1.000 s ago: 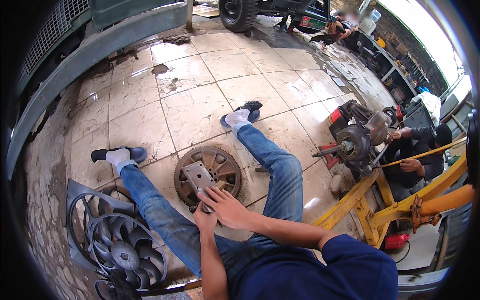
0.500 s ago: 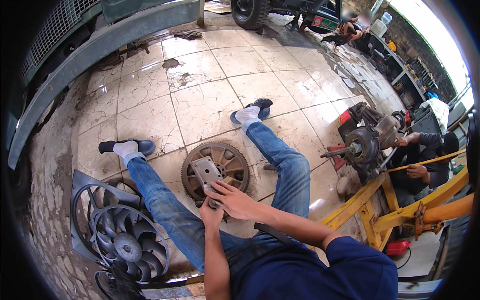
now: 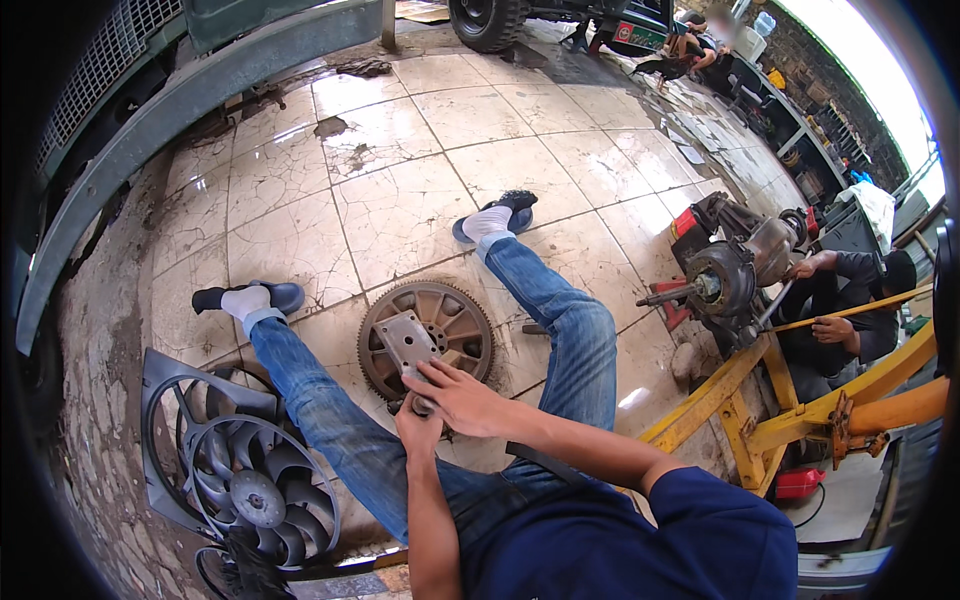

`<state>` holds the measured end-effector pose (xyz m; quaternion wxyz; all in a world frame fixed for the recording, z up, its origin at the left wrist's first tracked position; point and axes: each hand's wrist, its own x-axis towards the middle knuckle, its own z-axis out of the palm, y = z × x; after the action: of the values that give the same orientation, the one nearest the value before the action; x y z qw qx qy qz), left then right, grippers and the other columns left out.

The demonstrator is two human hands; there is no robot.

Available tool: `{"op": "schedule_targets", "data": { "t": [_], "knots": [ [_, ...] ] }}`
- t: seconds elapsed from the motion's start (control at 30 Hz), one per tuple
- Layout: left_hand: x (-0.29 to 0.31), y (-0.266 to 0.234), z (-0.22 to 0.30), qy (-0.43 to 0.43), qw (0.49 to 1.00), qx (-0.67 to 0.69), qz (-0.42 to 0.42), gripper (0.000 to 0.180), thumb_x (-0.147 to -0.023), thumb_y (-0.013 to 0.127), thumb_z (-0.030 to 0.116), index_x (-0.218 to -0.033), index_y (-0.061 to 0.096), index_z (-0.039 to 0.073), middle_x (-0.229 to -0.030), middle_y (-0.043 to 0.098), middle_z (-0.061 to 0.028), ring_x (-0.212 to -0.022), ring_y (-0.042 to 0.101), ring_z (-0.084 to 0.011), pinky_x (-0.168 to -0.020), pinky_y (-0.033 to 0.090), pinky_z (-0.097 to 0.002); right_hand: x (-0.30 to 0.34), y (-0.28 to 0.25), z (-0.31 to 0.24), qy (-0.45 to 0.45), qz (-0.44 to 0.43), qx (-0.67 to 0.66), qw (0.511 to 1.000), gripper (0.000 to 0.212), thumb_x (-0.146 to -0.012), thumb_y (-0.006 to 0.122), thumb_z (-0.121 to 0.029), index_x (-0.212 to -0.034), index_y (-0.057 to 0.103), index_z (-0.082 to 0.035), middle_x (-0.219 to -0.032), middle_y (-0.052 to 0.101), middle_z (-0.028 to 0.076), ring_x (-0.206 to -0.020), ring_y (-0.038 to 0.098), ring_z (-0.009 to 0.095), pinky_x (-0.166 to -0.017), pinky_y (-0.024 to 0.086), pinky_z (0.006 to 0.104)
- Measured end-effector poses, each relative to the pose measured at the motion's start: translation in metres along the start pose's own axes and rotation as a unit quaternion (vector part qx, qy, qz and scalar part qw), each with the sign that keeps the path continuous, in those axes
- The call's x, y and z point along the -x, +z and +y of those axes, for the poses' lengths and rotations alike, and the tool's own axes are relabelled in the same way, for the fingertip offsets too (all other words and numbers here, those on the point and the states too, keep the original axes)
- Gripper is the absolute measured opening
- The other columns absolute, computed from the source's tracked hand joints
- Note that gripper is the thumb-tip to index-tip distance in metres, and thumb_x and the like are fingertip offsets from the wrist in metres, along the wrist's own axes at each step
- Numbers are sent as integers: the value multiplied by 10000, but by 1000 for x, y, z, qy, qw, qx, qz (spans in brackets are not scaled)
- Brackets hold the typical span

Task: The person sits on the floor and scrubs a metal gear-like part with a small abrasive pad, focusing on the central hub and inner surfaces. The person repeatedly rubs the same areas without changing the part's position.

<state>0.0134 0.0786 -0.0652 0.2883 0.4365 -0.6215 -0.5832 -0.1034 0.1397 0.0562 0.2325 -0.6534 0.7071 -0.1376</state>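
A flat grey metal bracket (image 3: 404, 336) with holes lies over a large toothed flywheel (image 3: 462, 352) on the floor between my legs. At its near end the bracket carries a short round metal piece, partly covered by my hands. My left hand (image 3: 416, 428) is closed around this near end from below and the left. From the right, my right hand (image 3: 458, 398) lies across the same end, its fingers bent over the metal and close together. What the fingertips press on is partly hidden. The bracket's far end rests on or just above the flywheel; I cannot tell which.
A radiator fan in a shroud (image 3: 257, 497) lies left of my leg. A yellow steel frame (image 3: 745, 425) stands at right, near a large axle assembly (image 3: 722, 280) where a co-worker (image 3: 850, 310) holds a bar. A vehicle bumper (image 3: 200, 100) curves across the upper left.
The whole view has shifted slightly. Both hands keep nearly the same hold on the bracket's near end, with only small finger movement.
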Motion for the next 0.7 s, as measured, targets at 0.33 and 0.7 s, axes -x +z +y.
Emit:
{"op": "schedule_targets", "data": {
  "t": [0.33, 0.7],
  "knots": [
    [2, -3, 15, 6, 998, -61, 27, 391, -745, 734, 127, -1106, 663, -4, -994, 702, -216, -969, 683, -338, -832, 515, -377, -10, 3, 4, -46, 32, 45, 997, 642, -904, 528, -118, -1503, 300, -149, -1541, 281, 188, -1428, 251, 396, -1104, 300, 491],
    [-4, -1, -13, -14, 999, -21, 31, 382, -718, 752, 108, -1052, 653, -50, -911, 709, -163, -870, 682, -229, -789, 516, -355, -9, 10, 16, 20, 45, 30, 998, 619, -920, 509, -189, -1489, 295, -69, -1506, 368, 161, -1407, 325, 359, -1065, 356, 474]
  ]
}}
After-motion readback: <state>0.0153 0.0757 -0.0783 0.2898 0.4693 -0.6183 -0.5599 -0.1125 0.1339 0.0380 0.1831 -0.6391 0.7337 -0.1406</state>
